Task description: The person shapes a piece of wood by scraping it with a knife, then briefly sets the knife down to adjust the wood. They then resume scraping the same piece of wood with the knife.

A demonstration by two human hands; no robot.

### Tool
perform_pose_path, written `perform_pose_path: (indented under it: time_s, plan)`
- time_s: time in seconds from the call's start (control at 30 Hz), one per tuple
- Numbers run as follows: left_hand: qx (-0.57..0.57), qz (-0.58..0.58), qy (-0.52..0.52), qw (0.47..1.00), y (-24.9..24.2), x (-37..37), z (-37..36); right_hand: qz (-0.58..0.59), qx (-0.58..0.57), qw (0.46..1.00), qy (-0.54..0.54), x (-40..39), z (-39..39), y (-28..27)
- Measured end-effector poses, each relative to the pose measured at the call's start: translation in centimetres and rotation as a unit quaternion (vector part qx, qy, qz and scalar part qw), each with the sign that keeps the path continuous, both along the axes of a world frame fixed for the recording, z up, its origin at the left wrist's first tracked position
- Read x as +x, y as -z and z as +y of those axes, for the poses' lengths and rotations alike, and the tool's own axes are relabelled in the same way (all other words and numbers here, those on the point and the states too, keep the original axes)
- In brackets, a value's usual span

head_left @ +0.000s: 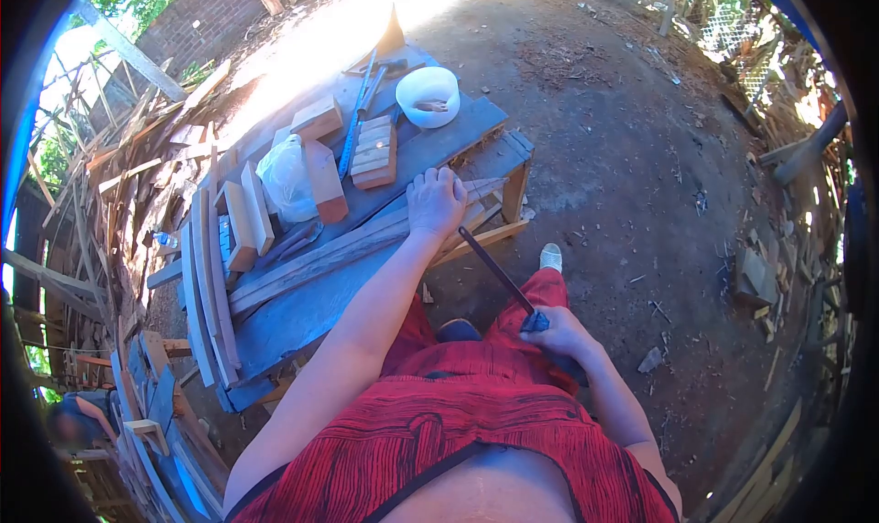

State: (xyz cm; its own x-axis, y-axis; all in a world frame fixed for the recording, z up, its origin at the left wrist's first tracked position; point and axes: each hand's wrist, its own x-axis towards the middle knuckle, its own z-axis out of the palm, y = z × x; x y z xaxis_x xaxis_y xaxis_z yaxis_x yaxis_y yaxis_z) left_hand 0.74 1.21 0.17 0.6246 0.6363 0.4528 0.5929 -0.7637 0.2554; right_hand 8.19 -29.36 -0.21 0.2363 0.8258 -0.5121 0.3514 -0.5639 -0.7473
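Observation:
My left hand (437, 201) is closed over a long wooden strip (330, 259) at the near edge of the workbench (316, 314), its fingers curled over the wood. My right hand (560, 332) grips the dark blue handle of a handsaw (497, 272), low in front of my right thigh. The narrow, dark blade slants up and left from that hand, its far end close to the strip just beside my left hand. Other strips lie alongside the held one, and their tapered ends reach toward the bench's right end.
On the bench are a white bowl (428, 98), a grooved wooden block (374, 153), a plastic bag (286, 179), a blue ruler (358, 114), a hammer (390, 66) and several wood blocks. Scrap wood (137, 161) heaps up at left. Another person (87, 417) is at lower left.

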Motion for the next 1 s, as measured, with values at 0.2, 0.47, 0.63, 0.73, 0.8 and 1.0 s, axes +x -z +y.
perform_pose_path:
  time_s: [0.2,0.47,0.63,0.73,0.8,1.0]
  plan:
    - [-0.003,-0.001,0.002,1.000,-0.1,-0.2,-0.2,-0.042,0.104,0.991,0.071,-0.4,4.9,0.2]
    - [-0.022,0.005,-0.008,1.000,-0.1,0.0,-0.1,0.087,0.205,0.942,0.252,0.1,9.7,0.8]
    - [-0.015,0.007,-0.005,1.000,-0.1,-0.1,0.0,0.076,0.250,0.930,0.257,0.1,15.3,2.7]
    - [-0.017,0.001,-0.001,1.000,-0.1,-0.2,0.0,0.096,0.225,0.934,0.261,0.2,16.5,3.7]
    - [-0.015,-0.004,-0.005,1.000,-0.1,-0.1,-0.1,0.104,0.206,0.935,0.267,0.2,16.5,4.3]
    - [-0.016,-0.005,-0.006,1.000,-0.2,-0.1,0.0,0.163,0.340,0.830,0.411,1.7,13.9,3.9]
